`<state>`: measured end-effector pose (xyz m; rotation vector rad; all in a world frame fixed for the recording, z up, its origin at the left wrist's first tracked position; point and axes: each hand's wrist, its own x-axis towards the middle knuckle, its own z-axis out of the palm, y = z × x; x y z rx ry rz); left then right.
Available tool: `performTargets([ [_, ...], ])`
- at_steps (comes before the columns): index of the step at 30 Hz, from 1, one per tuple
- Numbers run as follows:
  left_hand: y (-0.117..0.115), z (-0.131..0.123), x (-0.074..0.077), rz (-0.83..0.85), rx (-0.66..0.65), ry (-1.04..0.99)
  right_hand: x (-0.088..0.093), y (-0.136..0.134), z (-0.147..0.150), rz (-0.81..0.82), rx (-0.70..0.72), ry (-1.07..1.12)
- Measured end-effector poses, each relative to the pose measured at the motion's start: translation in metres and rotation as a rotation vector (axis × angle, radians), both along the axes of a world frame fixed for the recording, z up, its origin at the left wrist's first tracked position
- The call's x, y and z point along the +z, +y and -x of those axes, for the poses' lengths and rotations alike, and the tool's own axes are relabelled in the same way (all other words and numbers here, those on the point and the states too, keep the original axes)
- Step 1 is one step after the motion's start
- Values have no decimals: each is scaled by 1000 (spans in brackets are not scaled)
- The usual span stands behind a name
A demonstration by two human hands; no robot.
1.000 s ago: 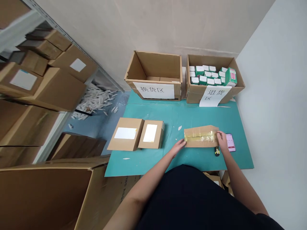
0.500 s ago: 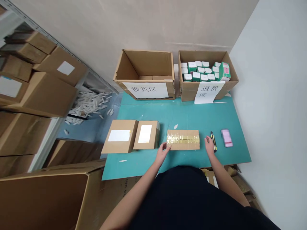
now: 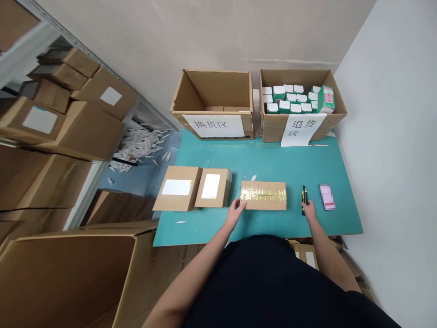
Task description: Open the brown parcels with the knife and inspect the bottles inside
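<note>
A small cardboard box [image 3: 263,202] sealed with shiny tape lies flat on the green table. My left hand [image 3: 235,211] grips its lower left corner, thumb and fingers at the edge. To the right, a black and yellow utility knife [image 3: 304,193] rests on the tabletop. My right hand [image 3: 309,210] has its fingers closed around the lower part of the knife. Whether the blade is out is too small to tell. Just right of that hand lies a phone [image 3: 327,197] with a pink, pixelated face.
Two labelled cartons, one large [image 3: 180,175] and one smaller [image 3: 218,182], stand on the green table [image 3: 205,228] at left. Behind are a big open box [image 3: 213,125] and another [image 3: 269,130] holding green-white packs [image 3: 284,105]. Shelved boxes [image 3: 95,123] and an open carton [image 3: 133,255] flank the left.
My right hand has moved right, from beside the utility knife onto it, and closed on it. The left hand stays at the box's corner. The whole view has shifted slightly.
</note>
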<state>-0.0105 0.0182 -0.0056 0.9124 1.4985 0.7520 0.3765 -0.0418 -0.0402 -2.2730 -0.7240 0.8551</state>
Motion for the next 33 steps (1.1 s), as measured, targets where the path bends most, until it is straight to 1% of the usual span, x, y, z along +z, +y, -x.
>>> performTargets([
  [2, 0, -2, -2, -12, 7, -21, 17, 5, 4, -60, -2, 93],
  [4, 1, -5, -5, -25, 12, -60, 42, 11, 10, -140, 33, 201],
  [5, 1, -6, -7, -32, 17, -77, 57, 14, 14, -181, 84, 246],
  [7, 1, -10, -12, -41, 32, -93, 89, 22, 26, -174, 253, 205],
  [10, 0, -15, -19, -44, 56, -97, 131, 39, 49, -141, 611, 77],
  [11, -1, -17, -20, -45, 63, -104, 142, 46, 57, -148, 746, 18],
  [13, -2, -20, -23, -58, 76, -126, 156, 60, 75, -151, 1006, -118],
  [15, -3, -24, -26, -83, 90, -147, 162, 75, 91, -115, 1234, -252],
  [17, -4, -27, -27, -103, 104, -161, 165, 88, 106, -52, 1413, -361],
  [19, -6, -29, -29, -109, 119, -172, 165, 99, 118, 7, 1541, -451],
  [21, -7, -31, -30, -103, 133, -185, 165, 107, 126, 62, 1633, -523],
  [25, -10, -34, -34, -94, 159, -199, 167, 115, 134, 152, 1739, -637],
  [29, -10, -36, -36, -84, 190, -203, 172, 119, 135, 184, 1793, -683],
  [33, -7, -39, -34, -74, 199, -199, 177, 122, 134, 188, 1817, -701],
])
